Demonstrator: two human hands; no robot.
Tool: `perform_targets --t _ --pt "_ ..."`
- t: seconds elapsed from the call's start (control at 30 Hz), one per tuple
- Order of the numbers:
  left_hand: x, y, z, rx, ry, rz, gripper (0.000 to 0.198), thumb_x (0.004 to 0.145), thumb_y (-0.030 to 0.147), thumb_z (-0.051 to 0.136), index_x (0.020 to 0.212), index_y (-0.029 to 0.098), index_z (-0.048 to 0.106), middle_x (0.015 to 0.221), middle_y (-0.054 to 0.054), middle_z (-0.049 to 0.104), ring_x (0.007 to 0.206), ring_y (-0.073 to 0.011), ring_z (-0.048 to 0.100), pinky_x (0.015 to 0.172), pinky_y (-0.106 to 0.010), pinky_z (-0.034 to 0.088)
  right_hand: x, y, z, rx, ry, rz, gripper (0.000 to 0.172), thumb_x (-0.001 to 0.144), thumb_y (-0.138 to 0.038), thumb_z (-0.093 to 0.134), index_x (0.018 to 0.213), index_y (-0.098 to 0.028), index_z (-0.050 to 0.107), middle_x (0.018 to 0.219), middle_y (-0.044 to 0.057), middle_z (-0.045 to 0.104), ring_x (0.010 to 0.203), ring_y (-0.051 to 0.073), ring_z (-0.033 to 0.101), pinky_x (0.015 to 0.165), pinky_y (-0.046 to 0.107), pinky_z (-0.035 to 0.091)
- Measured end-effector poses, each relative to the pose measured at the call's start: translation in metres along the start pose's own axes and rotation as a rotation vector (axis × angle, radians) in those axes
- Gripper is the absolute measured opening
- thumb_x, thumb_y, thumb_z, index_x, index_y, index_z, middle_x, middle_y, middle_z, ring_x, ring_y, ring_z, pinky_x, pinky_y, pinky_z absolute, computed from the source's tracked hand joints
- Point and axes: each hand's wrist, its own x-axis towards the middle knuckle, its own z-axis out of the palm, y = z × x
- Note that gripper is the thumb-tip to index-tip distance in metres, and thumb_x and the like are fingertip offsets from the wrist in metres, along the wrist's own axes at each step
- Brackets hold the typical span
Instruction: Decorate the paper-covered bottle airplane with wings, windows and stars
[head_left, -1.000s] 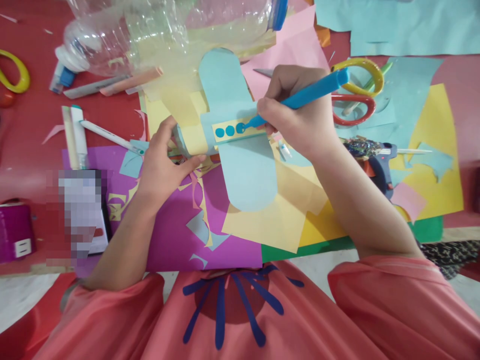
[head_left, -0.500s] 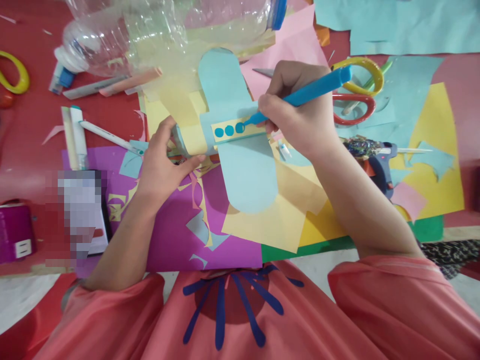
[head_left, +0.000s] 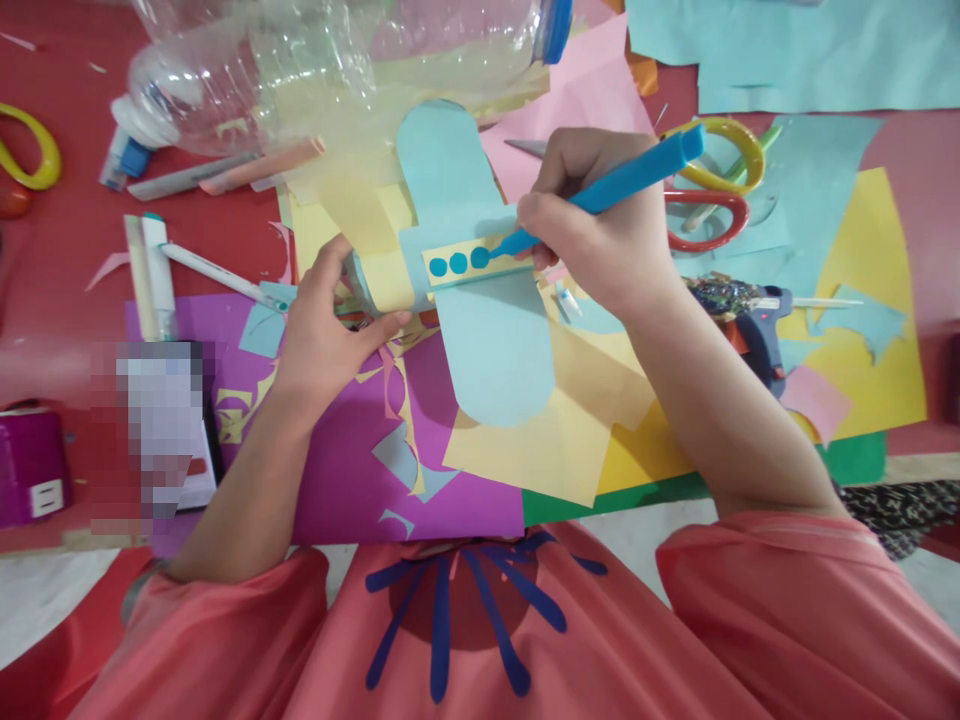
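Note:
A paper plane (head_left: 480,300) with light blue wings and a pale yellow body lies in the middle of the table. My right hand (head_left: 600,235) is closed on a blue marker (head_left: 607,190), whose tip rests on a yellow strip (head_left: 469,260) across the wings, just right of three teal dots. My left hand (head_left: 330,325) grips the plane's yellow front end, with the thumb under it and the fingers curled over it.
A clear plastic bottle (head_left: 300,60) lies at the top. Scissors with yellow and red handles (head_left: 720,190) sit behind my right hand. A blue glue gun (head_left: 757,325) lies to the right. Pens (head_left: 161,265), coloured paper sheets and offcuts cover the red table.
The marker tip has crept a little to the right along the yellow strip, past the third dot. My left hand has stayed in place.

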Motion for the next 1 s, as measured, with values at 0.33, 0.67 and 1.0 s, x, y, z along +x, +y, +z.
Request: perform_targets --t 0.33,0.67,1.0 --pt "-0.0021 -0.0091 0.0010 0.030 -0.002 0.098 0.091 0.074 0.083 0.064 0.142 0.025 0.047 0.123 -0.007 0.064 0.086 -0.0167 0.063 0.071 -0.036 0.063 0.0031 -0.0020 -0.0093 0.041 0.071 0.100 0.040 0.069 0.008 0.052 0.049 -0.025 0.042 0.039 -0.007 0.044 0.035 0.012 0.053 0.038 0.024 0.040" --pt "-0.0010 -0.0077 -0.0007 0.037 -0.012 0.075 0.090 0.073 0.079 0.070 0.142 0.026 0.047 0.122 -0.006 0.065 0.090 -0.0179 0.064 0.071 -0.035 0.063 0.0019 -0.0021 -0.0068 -0.001 0.082 0.077 0.042 0.072 0.007 0.055 0.050 -0.026 0.041 0.039 -0.007 0.046 0.036 0.014 0.052 0.043 0.028 0.047" --pt "-0.0003 -0.0060 0.0008 0.055 0.007 0.087 0.090 0.074 0.081 0.067 0.140 0.023 0.048 0.120 -0.007 0.065 0.088 -0.0175 0.063 0.071 -0.037 0.064 0.0023 -0.0008 -0.0062 -0.002 0.023 0.022 0.038 0.068 0.005 0.056 0.049 -0.024 0.042 0.045 -0.007 0.051 0.042 0.008 0.050 0.044 0.024 0.033"
